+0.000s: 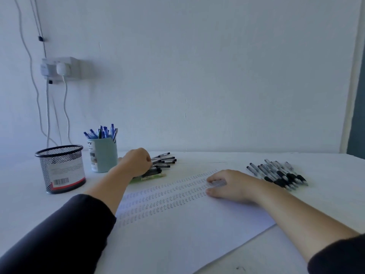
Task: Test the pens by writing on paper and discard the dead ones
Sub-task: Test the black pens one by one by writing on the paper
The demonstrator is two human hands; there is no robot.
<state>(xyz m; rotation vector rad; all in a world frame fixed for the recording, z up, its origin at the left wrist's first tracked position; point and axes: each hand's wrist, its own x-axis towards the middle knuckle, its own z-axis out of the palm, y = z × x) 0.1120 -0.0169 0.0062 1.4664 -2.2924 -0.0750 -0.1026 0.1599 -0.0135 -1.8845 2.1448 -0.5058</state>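
View from the head camera over a white tabletop [246, 159] set against a pale wall. A sheet of paper [177, 230] lies near the front edge, slanting from the centre toward the front right; several rows of small test marks [167, 196] cross its far half.

Left hand [136, 162]: reaches to the far left-centre of the tabletop, fingers curled down onto a heap of black-and-clear pens [163, 162] lying beside the far edge of the paper. Whether the fingers have closed on a single pen cannot be told, since the hand hides its own fingertips. A green-barrelled pen [152, 177] lies at the near side of this heap.

Right hand [231, 185]: rests palm down on the far right part of the paper, fingers loosely bent, touching the sheet at the end of the written rows; it grips nothing.

A second group of black-and-clear pens [278, 173] lies fanned on the tabletop just right of the right hand, near the right edge, well apart from the first heap.

At the far left stand a black wire-mesh cup [61, 169] with a barcode label and, just beside it, a pale blue holder [103, 155] filled with blue pens [101, 131]. Both forearms carry dark sleeves [59, 234]. A wall socket [59, 68] with white cables is fixed above the cup.
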